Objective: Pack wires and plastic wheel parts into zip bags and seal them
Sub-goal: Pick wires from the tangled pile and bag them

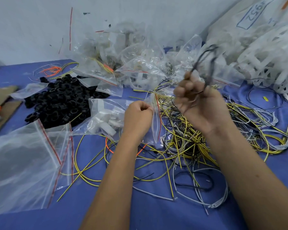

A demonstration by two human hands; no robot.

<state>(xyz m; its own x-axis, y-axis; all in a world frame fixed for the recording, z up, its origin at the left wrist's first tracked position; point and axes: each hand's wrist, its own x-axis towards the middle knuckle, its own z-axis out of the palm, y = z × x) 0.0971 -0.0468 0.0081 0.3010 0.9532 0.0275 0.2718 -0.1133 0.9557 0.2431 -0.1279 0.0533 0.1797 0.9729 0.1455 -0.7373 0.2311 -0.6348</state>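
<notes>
Wires (186,135), yellow, white and black, lie in a tangled heap on the blue desk (140,216), spreading from its middle toward the right edge. In the head view, the left hand (138,116) has its fingers curled, pinching the top edge of a clear zip bag (154,123) that hangs just left of the heap. The right hand (199,103), blurred and raised above the heap, grips a looped dark wire (206,63) in its curled fingers. Left of the hands, a bag of white plastic parts (105,118) lies beside a pile of black plastic rings (60,102). A stack of empty zip bags (23,163) with red seal lines sits at the left edge. Filled bags (123,63) are heaped along the far edge by the wall, and white lattice wheel parts (263,52) pile up in the far right corner.
</notes>
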